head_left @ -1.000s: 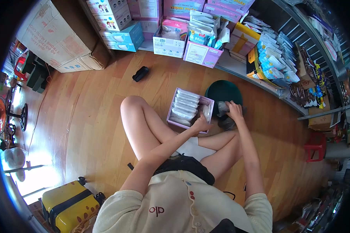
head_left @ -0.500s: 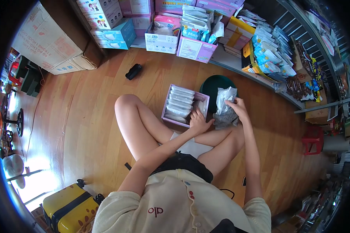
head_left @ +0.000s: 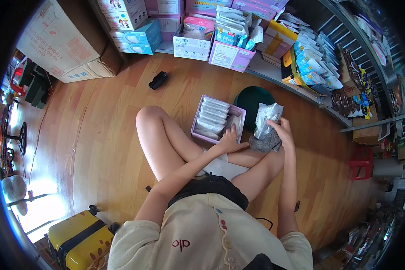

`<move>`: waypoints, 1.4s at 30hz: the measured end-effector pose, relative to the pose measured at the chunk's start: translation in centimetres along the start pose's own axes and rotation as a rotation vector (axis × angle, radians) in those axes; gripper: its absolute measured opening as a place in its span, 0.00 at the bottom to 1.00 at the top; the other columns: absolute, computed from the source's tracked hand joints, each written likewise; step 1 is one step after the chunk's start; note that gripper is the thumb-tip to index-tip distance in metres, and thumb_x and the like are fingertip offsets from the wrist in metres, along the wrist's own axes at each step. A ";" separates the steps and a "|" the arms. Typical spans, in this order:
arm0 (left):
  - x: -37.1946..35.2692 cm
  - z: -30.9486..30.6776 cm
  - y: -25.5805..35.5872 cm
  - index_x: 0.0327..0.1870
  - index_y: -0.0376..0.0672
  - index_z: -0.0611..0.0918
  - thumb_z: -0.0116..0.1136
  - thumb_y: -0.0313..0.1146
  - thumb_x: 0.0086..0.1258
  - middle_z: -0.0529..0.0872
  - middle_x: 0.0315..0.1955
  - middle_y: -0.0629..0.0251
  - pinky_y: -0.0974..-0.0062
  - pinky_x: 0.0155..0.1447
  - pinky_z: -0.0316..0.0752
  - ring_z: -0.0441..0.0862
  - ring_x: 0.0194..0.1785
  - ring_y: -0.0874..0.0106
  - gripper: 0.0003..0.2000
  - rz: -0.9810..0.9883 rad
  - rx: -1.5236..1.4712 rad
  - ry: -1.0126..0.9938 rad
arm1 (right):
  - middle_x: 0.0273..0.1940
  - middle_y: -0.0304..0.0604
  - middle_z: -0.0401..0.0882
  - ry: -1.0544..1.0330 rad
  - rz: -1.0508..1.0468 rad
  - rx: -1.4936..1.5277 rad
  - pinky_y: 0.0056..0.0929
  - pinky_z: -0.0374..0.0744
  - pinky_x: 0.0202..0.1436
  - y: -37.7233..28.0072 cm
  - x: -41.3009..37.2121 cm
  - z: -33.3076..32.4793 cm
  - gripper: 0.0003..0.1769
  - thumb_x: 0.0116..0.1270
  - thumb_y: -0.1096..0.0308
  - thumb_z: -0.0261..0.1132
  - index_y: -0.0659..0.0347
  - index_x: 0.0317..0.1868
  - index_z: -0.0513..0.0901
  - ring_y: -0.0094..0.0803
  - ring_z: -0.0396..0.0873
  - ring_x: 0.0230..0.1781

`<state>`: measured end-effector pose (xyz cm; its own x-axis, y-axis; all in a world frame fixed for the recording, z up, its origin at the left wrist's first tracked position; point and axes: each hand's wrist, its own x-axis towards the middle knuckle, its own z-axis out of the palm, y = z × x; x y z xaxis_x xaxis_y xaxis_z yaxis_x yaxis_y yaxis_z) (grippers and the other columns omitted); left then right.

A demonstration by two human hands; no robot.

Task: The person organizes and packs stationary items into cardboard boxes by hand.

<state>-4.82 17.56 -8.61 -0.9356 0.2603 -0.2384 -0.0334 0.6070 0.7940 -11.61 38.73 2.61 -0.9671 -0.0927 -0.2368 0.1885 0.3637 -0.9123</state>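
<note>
An open lilac box (head_left: 195, 128) stands in front of my crossed legs, holding a row of white plastic-wrapped packets (head_left: 212, 115). My left hand (head_left: 229, 140) reaches over its near right corner, thumb stretched out to the side and fingertips down by a packet (head_left: 234, 121) in the right part. That hand looks open, though its fingertips are partly hidden. To the right, my right hand (head_left: 282, 132) is closed on a shiny clear plastic packet (head_left: 267, 118). Grey fuzzy cloth (head_left: 265, 142) lies just below this packet, near my right knee.
A dark green round bin (head_left: 245, 95) stands behind the lilac box. On the wooden floor lies a small black object (head_left: 158, 80). Mask boxes (head_left: 191, 47) and packets line the shelf at the back. A large carton (head_left: 60, 45) and yellow suitcase (head_left: 81, 238) are at left, a red stool (head_left: 361, 163) at right.
The view has shifted slightly. My right hand has tilted the plastic packet and moved a little lower. My left hand stays at the box, its fingers drawn closer together.
</note>
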 end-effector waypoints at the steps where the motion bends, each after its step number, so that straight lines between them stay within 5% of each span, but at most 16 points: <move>1: 0.1 0.1 -0.2 0.67 0.20 0.49 0.62 0.69 0.50 0.64 0.56 0.23 0.55 0.66 0.64 0.64 0.63 0.34 0.61 0.006 0.002 -0.007 | 0.37 0.40 0.83 0.008 0.002 0.002 0.24 0.75 0.41 0.2 -0.4 -0.2 0.16 0.57 0.66 0.70 0.69 0.42 0.82 0.23 0.79 0.36; 7: -1.5 -2.5 1.4 0.65 0.16 0.52 0.59 0.66 0.56 0.65 0.57 0.23 0.58 0.66 0.64 0.67 0.63 0.40 0.57 -0.011 -0.058 -0.059 | 0.38 0.40 0.82 0.010 0.035 0.085 0.24 0.76 0.42 0.1 -3.0 -1.0 0.18 0.57 0.66 0.71 0.69 0.44 0.81 0.23 0.79 0.37; 10: -2.7 -3.8 2.3 0.67 0.19 0.53 0.58 0.57 0.63 0.67 0.57 0.27 0.60 0.65 0.66 0.69 0.62 0.43 0.48 0.098 -0.015 -0.031 | 0.38 0.40 0.82 -0.043 0.089 0.121 0.24 0.76 0.44 -1.2 -5.0 -1.4 0.19 0.56 0.67 0.71 0.70 0.45 0.81 0.23 0.79 0.38; 13: -5.5 -7.5 5.2 0.70 0.29 0.54 0.57 0.47 0.68 0.68 0.61 0.38 0.64 0.64 0.67 0.71 0.63 0.52 0.40 0.257 -0.332 0.024 | 0.38 0.40 0.82 -0.346 0.161 0.189 0.22 0.75 0.45 -3.6 -8.3 -1.4 0.21 0.53 0.65 0.73 0.70 0.44 0.81 0.23 0.78 0.39; 15: -7.6 -10.2 7.4 0.72 0.36 0.55 0.57 0.40 0.70 0.67 0.64 0.48 0.65 0.63 0.69 0.72 0.62 0.60 0.35 0.268 -0.841 -0.188 | 0.37 0.39 0.81 -0.476 0.092 0.085 0.22 0.74 0.43 -2.5 -8.8 -1.2 0.21 0.53 0.65 0.74 0.69 0.43 0.81 0.22 0.77 0.38; 16: -8.5 -11.6 8.3 0.72 0.36 0.55 0.57 0.40 0.70 0.67 0.64 0.48 0.65 0.63 0.69 0.72 0.62 0.60 0.35 0.262 -0.835 -0.207 | 0.35 0.37 0.81 -0.621 0.016 -0.037 0.21 0.73 0.42 -2.0 -9.1 -1.0 0.20 0.53 0.64 0.74 0.69 0.42 0.81 0.21 0.76 0.37; 18: -9.7 -13.5 9.2 0.74 0.43 0.51 0.60 0.38 0.68 0.65 0.66 0.54 0.68 0.64 0.68 0.70 0.63 0.69 0.38 0.362 -0.698 -0.552 | 0.32 0.35 0.79 -0.672 0.009 -0.039 0.20 0.71 0.38 -6.1 -10.4 0.8 0.18 0.54 0.63 0.73 0.68 0.39 0.82 0.19 0.73 0.35; 22: -9.4 -12.3 6.7 0.75 0.45 0.49 0.59 0.24 0.62 0.61 0.68 0.58 0.69 0.65 0.65 0.62 0.67 0.69 0.41 0.433 -0.832 -0.621 | 0.33 0.35 0.80 -0.900 0.072 0.041 0.21 0.72 0.41 -5.1 -10.4 2.8 0.19 0.61 0.60 0.70 0.69 0.42 0.81 0.19 0.73 0.36; 27: -11.0 -13.0 4.3 0.74 0.41 0.49 0.58 0.22 0.59 0.60 0.68 0.60 0.73 0.64 0.65 0.59 0.69 0.70 0.42 0.173 -1.016 -0.460 | 0.36 0.38 0.82 -0.402 0.334 0.610 0.19 0.75 0.41 -2.5 -11.7 4.0 0.28 0.70 0.45 0.56 0.67 0.43 0.81 0.21 0.77 0.34; 32: -11.8 -12.3 1.4 0.68 0.35 0.62 0.56 0.22 0.58 0.72 0.58 0.61 0.77 0.62 0.67 0.69 0.61 0.73 0.33 -0.140 -1.206 -0.303 | 0.37 0.42 0.82 -0.121 0.438 0.725 0.19 0.77 0.34 -0.6 -11.7 3.3 0.25 0.71 0.47 0.56 0.64 0.42 0.81 0.25 0.78 0.27; 35: -12.8 -12.9 2.4 0.66 0.35 0.64 0.55 0.22 0.58 0.75 0.56 0.62 0.78 0.61 0.67 0.72 0.59 0.74 0.31 -0.154 -1.175 -0.192 | 0.37 0.40 0.81 0.055 0.294 0.607 0.17 0.76 0.36 2.3 -10.0 0.8 0.19 0.70 0.53 0.59 0.63 0.42 0.80 0.23 0.78 0.30; 37: -13.1 -12.8 2.4 0.66 0.34 0.63 0.55 0.22 0.57 0.74 0.57 0.61 0.75 0.63 0.66 0.71 0.60 0.72 0.31 -0.171 -1.208 -0.156 | 0.39 0.41 0.80 0.352 0.063 0.634 0.19 0.75 0.42 2.8 -8.1 -0.2 0.15 0.69 0.59 0.61 0.65 0.44 0.80 0.24 0.78 0.36; 40: -13.6 -12.9 2.7 0.66 0.34 0.62 0.54 0.21 0.56 0.74 0.58 0.59 0.72 0.65 0.65 0.71 0.62 0.69 0.32 -0.167 -1.224 -0.082 | 0.41 0.41 0.79 0.482 -0.197 0.386 0.22 0.74 0.48 3.0 -4.4 0.2 0.15 0.68 0.61 0.62 0.65 0.47 0.80 0.25 0.76 0.43; 42: -13.9 -13.1 3.1 0.66 0.34 0.62 0.54 0.21 0.57 0.74 0.58 0.59 0.72 0.65 0.65 0.70 0.62 0.69 0.32 -0.146 -1.208 -0.038 | 0.50 0.47 0.77 0.379 -0.130 0.333 0.26 0.72 0.55 3.9 -3.1 0.9 0.17 0.68 0.61 0.62 0.64 0.51 0.79 0.31 0.75 0.49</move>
<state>3.47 6.01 4.53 -0.8856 0.2824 -0.3687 -0.4619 -0.4526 0.7628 -7.72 39.60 -0.47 -0.9684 0.2474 -0.0329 0.0470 0.0516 -0.9976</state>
